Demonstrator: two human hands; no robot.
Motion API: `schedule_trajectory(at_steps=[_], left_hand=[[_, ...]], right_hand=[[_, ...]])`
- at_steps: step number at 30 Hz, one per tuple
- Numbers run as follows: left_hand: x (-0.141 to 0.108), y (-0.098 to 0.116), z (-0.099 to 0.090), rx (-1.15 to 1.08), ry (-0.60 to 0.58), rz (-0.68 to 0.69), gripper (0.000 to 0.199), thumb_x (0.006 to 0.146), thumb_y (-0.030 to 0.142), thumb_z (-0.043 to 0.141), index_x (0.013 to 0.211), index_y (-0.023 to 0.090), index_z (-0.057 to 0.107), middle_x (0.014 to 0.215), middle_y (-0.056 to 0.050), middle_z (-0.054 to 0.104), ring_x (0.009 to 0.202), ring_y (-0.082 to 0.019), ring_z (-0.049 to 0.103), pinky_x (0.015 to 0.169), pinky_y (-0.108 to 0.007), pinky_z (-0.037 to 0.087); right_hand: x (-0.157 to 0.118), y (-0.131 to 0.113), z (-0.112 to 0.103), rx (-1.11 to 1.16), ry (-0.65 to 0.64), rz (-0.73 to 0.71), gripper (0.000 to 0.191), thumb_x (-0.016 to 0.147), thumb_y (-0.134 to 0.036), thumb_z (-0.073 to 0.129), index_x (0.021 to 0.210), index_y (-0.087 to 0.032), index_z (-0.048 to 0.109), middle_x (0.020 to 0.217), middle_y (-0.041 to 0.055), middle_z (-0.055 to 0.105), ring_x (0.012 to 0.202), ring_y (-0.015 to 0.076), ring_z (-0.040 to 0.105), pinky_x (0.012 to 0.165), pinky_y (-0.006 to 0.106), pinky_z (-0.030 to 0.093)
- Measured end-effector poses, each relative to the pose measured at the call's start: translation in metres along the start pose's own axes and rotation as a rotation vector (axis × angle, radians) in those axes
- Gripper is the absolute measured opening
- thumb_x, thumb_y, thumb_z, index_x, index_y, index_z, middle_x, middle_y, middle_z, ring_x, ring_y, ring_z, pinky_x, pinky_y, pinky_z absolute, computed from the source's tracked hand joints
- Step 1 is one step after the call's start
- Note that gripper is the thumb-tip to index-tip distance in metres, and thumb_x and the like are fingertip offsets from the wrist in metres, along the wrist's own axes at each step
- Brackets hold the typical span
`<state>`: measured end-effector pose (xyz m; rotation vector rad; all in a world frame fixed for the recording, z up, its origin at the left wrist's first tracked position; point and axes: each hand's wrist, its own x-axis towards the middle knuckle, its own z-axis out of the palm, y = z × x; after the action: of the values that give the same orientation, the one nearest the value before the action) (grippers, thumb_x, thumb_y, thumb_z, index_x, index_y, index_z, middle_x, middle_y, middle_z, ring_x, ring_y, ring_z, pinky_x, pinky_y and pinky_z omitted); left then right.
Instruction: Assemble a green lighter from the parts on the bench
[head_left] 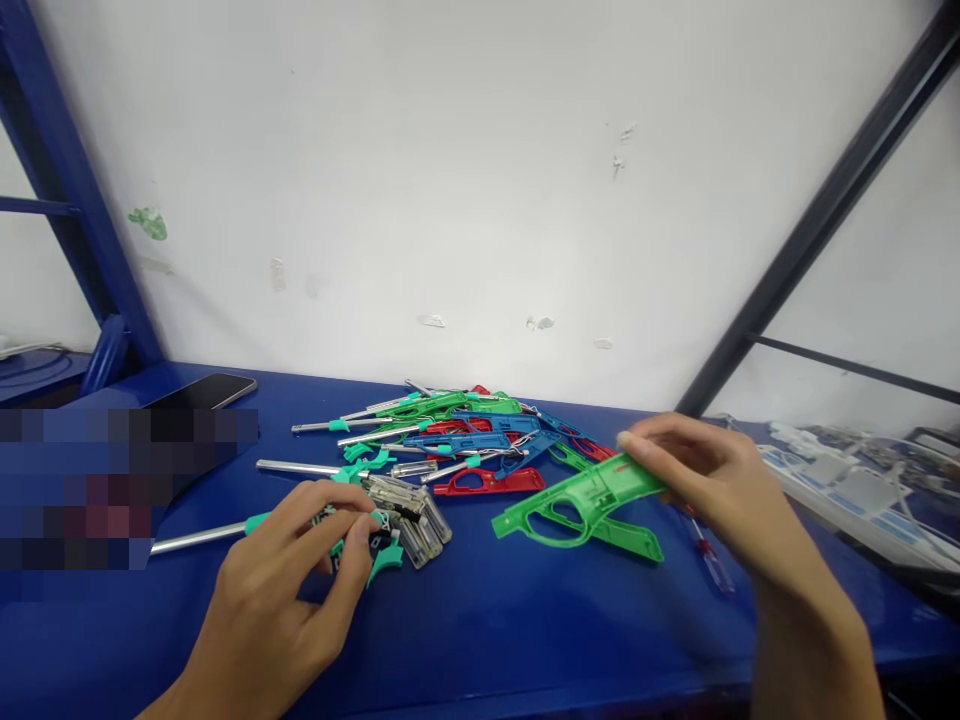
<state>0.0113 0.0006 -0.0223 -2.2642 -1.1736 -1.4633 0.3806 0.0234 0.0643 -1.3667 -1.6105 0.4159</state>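
My right hand [694, 475] pinches a green lighter casing half [592, 497] by its wide end, inner side up, with the trigger loop toward the middle. Under it lies another green casing half [634, 540] on the blue table. My left hand [300, 580] is closed, thumb and fingertips together, among small black and teal pieces; what it grips is mostly hidden. Beside those fingertips lie a teal trigger [386, 562] and several clear lighter fuel tanks [424, 530]. A metal lighter tube [199, 538] with a teal collar reaches out left of that hand.
Behind the hands lies a pile of red casing halves [491, 482], blue casing halves [480, 443], and metal tubes [382, 434]. A screwdriver [714, 565] rests right of the right hand. A phone [206, 390] lies at back left. A white wall [480, 200] rises behind the table [525, 630].
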Motion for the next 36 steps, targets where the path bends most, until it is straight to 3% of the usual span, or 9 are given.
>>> schedule_trajectory(at_steps=[5, 8, 13, 18, 23, 26, 29, 33, 36], left_hand=[[0.000, -0.001, 0.000, 0.002, -0.018, 0.020, 0.019, 0.105, 0.016, 0.058, 0.096, 0.025, 0.071, 0.103, -0.002, 0.074, 0.081, -0.014, 0.074, 0.067, -0.022, 0.059], [0.002, -0.001, 0.001, -0.001, -0.019, 0.012, 0.020, 0.106, 0.016, 0.057, 0.095, 0.025, 0.071, 0.102, -0.002, 0.074, 0.080, -0.014, 0.073, 0.065, -0.023, 0.058], [0.003, 0.001, 0.002, -0.014, -0.003, 0.018, 0.020, 0.106, 0.015, 0.057, 0.094, 0.025, 0.070, 0.101, -0.001, 0.073, 0.080, -0.013, 0.073, 0.066, -0.021, 0.058], [0.003, 0.003, 0.000, -0.026, 0.015, 0.020, 0.021, 0.106, 0.014, 0.057, 0.094, 0.025, 0.070, 0.100, 0.000, 0.073, 0.081, -0.012, 0.073, 0.068, -0.021, 0.058], [0.001, 0.001, 0.001, -0.029, 0.001, 0.022, 0.021, 0.106, 0.014, 0.057, 0.094, 0.025, 0.070, 0.101, -0.001, 0.073, 0.081, -0.012, 0.073, 0.068, -0.021, 0.058], [-0.001, -0.002, 0.001, -0.020, -0.033, 0.020, 0.019, 0.106, 0.014, 0.057, 0.096, 0.025, 0.070, 0.104, -0.001, 0.072, 0.082, -0.012, 0.073, 0.070, -0.022, 0.058], [-0.001, -0.003, 0.002, -0.016, -0.031, 0.023, 0.020, 0.106, 0.014, 0.057, 0.096, 0.025, 0.070, 0.104, -0.001, 0.072, 0.082, -0.012, 0.073, 0.071, -0.022, 0.058], [-0.001, -0.002, 0.002, -0.007, -0.013, 0.034, 0.020, 0.107, 0.014, 0.056, 0.097, 0.025, 0.070, 0.104, 0.001, 0.073, 0.081, -0.011, 0.075, 0.070, -0.022, 0.057], [0.000, -0.001, 0.002, 0.004, -0.015, 0.025, 0.022, 0.108, 0.015, 0.055, 0.095, 0.024, 0.070, 0.103, 0.001, 0.074, 0.077, -0.010, 0.076, 0.068, -0.021, 0.056]], right_hand=[[-0.001, 0.007, 0.000, -0.187, -0.495, 0.166, 0.038, 0.093, -0.064, 0.075, 0.109, -0.030, 0.083, 0.064, -0.0023, 0.063, 0.055, 0.0173, 0.056, 0.050, 0.026, 0.045], [0.000, 0.012, 0.002, -0.310, -0.634, 0.214, 0.040, 0.098, -0.066, 0.069, 0.108, -0.030, 0.082, 0.065, -0.0021, 0.066, 0.053, 0.0178, 0.060, 0.051, 0.027, 0.045], [-0.005, 0.019, 0.004, -0.387, -0.676, 0.308, 0.058, 0.098, -0.074, 0.062, 0.076, -0.023, 0.078, 0.062, 0.0018, 0.071, 0.049, 0.0182, 0.067, 0.055, 0.029, 0.048], [-0.011, 0.020, 0.003, -0.337, -0.680, 0.425, 0.064, 0.094, -0.082, 0.060, 0.098, -0.023, 0.085, 0.084, 0.0071, 0.085, 0.053, 0.0194, 0.073, 0.056, 0.029, 0.055], [-0.001, 0.035, 0.005, -0.418, -0.648, 0.340, 0.058, 0.093, -0.077, 0.061, 0.082, -0.024, 0.082, 0.090, 0.0095, 0.085, 0.077, 0.0290, 0.081, 0.054, 0.030, 0.056], [0.004, 0.042, 0.005, -0.462, -0.599, 0.274, 0.051, 0.093, -0.071, 0.063, 0.091, -0.026, 0.087, 0.096, 0.0104, 0.087, 0.092, 0.0347, 0.081, 0.073, 0.037, 0.061], [0.002, 0.034, 0.007, -0.433, -0.627, 0.217, 0.044, 0.094, -0.066, 0.065, 0.105, -0.031, 0.088, 0.111, 0.0062, 0.086, 0.102, 0.0328, 0.079, 0.087, 0.037, 0.061], [-0.006, 0.013, 0.018, -0.347, -0.752, 0.270, 0.033, 0.093, -0.056, 0.072, 0.114, -0.032, 0.081, 0.120, 0.0038, 0.081, 0.084, 0.0225, 0.078, 0.062, 0.028, 0.058], [-0.008, 0.005, 0.031, -0.368, -0.785, 0.303, 0.037, 0.081, -0.043, 0.089, 0.114, -0.030, 0.079, 0.111, 0.0034, 0.079, 0.088, 0.0217, 0.075, 0.063, 0.025, 0.054]])
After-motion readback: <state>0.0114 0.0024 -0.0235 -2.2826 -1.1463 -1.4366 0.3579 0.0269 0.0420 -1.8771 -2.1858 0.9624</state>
